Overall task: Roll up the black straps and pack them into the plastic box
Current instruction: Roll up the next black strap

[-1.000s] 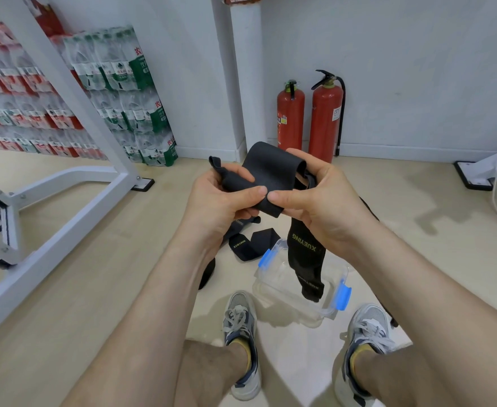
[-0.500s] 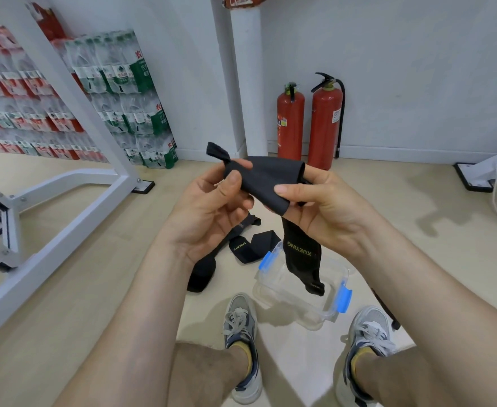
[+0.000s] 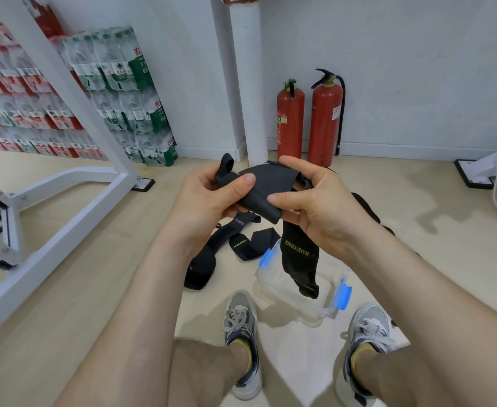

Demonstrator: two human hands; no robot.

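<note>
Both hands hold one strap (image 3: pixel 266 189) above the box (image 3: pixel 285 311). The left hand (image 3: pixel 209 201) pinches the end with the small loop between thumb and fingers. The right hand (image 3: pixel 314 207) grips the wide dark pad beside it, thumb on top and fingers curled beneath. The roll looks barely begun: only a loose fold sits between the hands. The lettered tail (image 3: pixel 298 254) hangs straight down over the open box. I cannot tell whether its tip touches the bottom.

The likeliest fault is a slack core. If the first turns are not pulled tight against the tail's weight, the coil will probably grow lopsided and slide out sideways, ending up too fat for the box. A twist in the hanging tail would wind in and leave a ridge.

The tail could also swing as the hands turn and catch a blue clip (image 3: pixel 266 257) on the box rim. The clear box looks light, so a tug might tip or drag it.

The fabric looks springy. Released without its end fixed down, the roll may open again inside the box and crowd out the rest.

Two more straps (image 3: pixel 241 243) lie overlapped on the floor left of the box, and lifting one may drag the other along. Something dark (image 3: pixel 364 205) shows beyond the box, mostly hidden by the right forearm, and is easy to overlook.
</note>
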